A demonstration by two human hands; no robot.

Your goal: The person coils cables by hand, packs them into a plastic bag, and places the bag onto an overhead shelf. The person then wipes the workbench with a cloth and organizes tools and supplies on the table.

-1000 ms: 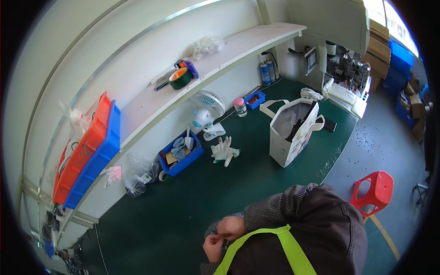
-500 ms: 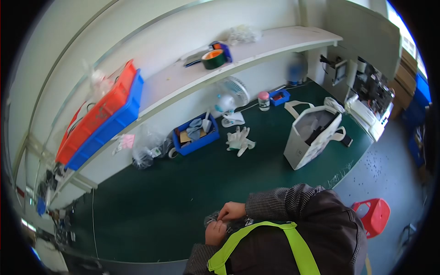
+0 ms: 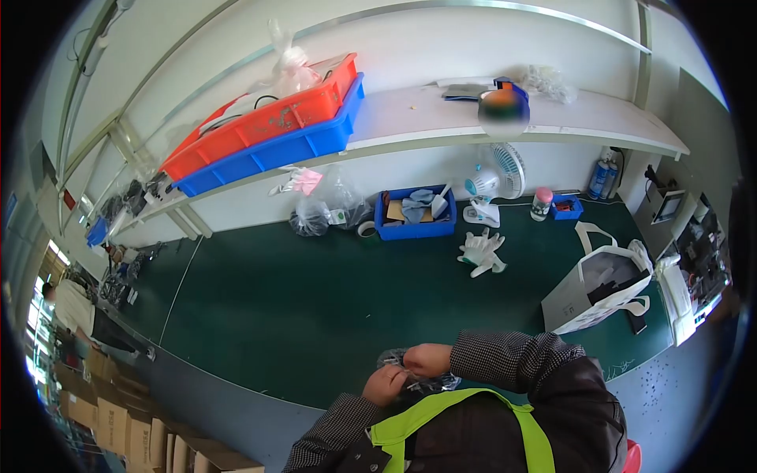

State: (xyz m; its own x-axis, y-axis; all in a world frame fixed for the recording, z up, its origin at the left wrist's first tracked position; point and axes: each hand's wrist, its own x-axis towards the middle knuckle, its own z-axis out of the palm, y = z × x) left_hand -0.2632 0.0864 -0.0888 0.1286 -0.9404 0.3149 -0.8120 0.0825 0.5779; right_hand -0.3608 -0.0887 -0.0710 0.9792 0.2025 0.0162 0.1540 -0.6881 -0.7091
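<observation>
At the front edge of the green table (image 3: 300,307), my two hands meet over a crinkled clear plastic bag (image 3: 435,385) with dark contents I cannot make out. My left hand (image 3: 384,385) is closed, its fingertips pinching the bag from the left. Coming in from the right, my right hand (image 3: 428,359) has its fingers curled down on the bag, close against the left fingertips. Part of the bag is hidden beneath the hands and by the yellow-green strap across my chest.
White gloves (image 3: 482,252), a blue bin (image 3: 416,229), a fan (image 3: 495,180) and a pink-lidded jar (image 3: 542,203) stand along the back. A white tote bag (image 3: 576,303) is to the right. Red and blue crates (image 3: 268,150) rest on the shelf. A person (image 3: 75,307) stands far left.
My view has swung to the left, so the table's contents sit further right and cardboard boxes and a person now show. Both hands stay together on the plastic bag.
</observation>
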